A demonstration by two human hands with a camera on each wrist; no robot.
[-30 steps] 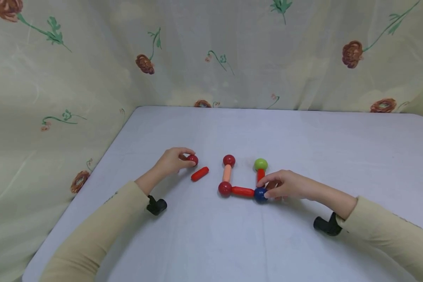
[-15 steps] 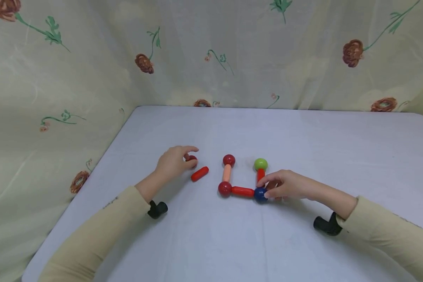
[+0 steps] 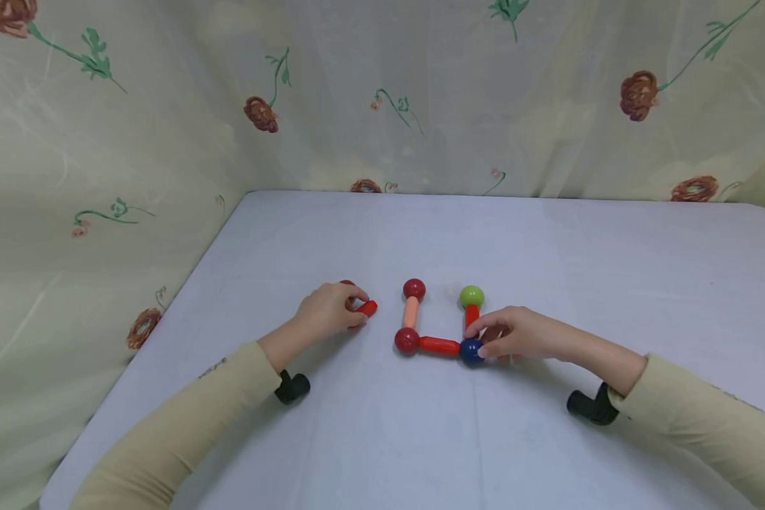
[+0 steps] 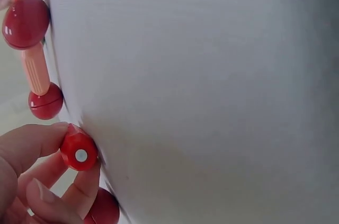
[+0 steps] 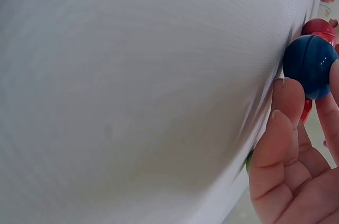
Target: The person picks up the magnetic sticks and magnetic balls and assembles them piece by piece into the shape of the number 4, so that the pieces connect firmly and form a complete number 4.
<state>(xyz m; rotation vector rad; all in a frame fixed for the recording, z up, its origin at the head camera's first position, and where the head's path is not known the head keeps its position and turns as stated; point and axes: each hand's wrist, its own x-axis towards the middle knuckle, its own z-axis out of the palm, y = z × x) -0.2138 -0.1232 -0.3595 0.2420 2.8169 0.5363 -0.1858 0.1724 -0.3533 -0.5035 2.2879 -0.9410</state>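
Observation:
My left hand (image 3: pixel 324 309) pinches a loose red rod (image 3: pixel 369 307) between thumb and fingers; its end shows a pale round spot (image 4: pixel 81 155) in the left wrist view. Just beyond that hand lies a loose red ball (image 4: pixel 106 208), mostly hidden in the head view. With curled fingers, my right hand (image 3: pixel 524 333) holds a blue ball (image 3: pixel 469 352), one corner of a U of joined pieces. From it a red rod (image 3: pixel 440 346) leads to a red ball (image 3: pixel 407 341), then a peach rod (image 3: pixel 411 312) and another red ball (image 3: pixel 414 289). A further red rod (image 3: pixel 472 316) joins blue to a green ball (image 3: pixel 472 296).
A white cloth covers the table (image 3: pixel 382 439). Behind and to the left hangs a flowered curtain (image 3: pixel 446 92). Each wrist carries a small black camera, the left one (image 3: pixel 292 388) and the right one (image 3: pixel 593 406) close above the cloth.
My left hand has let go of the loose red ball, moved nearer and to the right, and taken hold of the loose red rod. The right hand stays on the blue ball.

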